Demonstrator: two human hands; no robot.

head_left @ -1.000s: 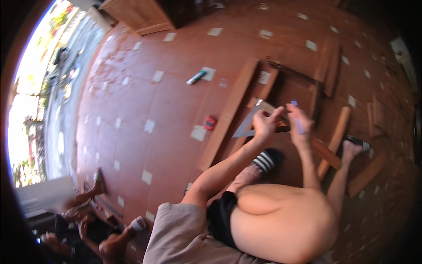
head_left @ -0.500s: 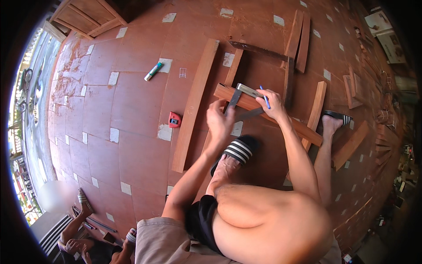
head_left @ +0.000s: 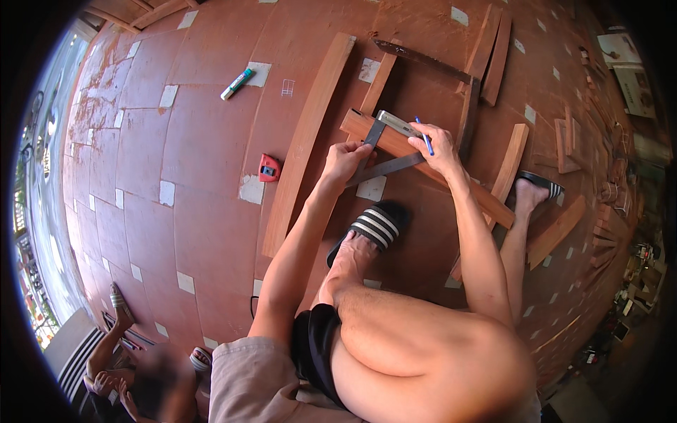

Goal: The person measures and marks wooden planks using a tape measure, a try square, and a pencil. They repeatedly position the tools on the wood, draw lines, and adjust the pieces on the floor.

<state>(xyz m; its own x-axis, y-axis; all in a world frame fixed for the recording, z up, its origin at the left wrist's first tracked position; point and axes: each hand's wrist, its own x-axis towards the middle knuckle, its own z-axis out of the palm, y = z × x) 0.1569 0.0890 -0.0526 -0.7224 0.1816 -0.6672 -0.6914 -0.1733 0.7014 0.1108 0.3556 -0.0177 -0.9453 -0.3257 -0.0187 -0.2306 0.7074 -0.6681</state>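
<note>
A person squats on a red-brown tiled floor (head_left: 176, 233) over a reddish wooden batten (head_left: 437, 173) that lies slantwise beneath both hands. The left hand (head_left: 345, 158) presses down on the dark blade of a metal try square (head_left: 386, 144), fingers curled over it at the batten's near edge, while the square's silvery stock rests across the batten's upper end. The right hand (head_left: 441, 148), just beside the square on the batten, grips a blue pen (head_left: 424, 135) between thumb and fingers, its tip down on the wood. A foot in a black-and-white striped sandal (head_left: 370, 229) stands on the floor just below the batten. To the batten's left lies a long plank (head_left: 310, 141), and beyond that a small red tape measure (head_left: 269, 169); farther up and left of it, well apart, a green-and-white marker (head_left: 238, 83) rests on the tiles. More timber offcuts (head_left: 557, 229) lie to the batten's right.
</note>
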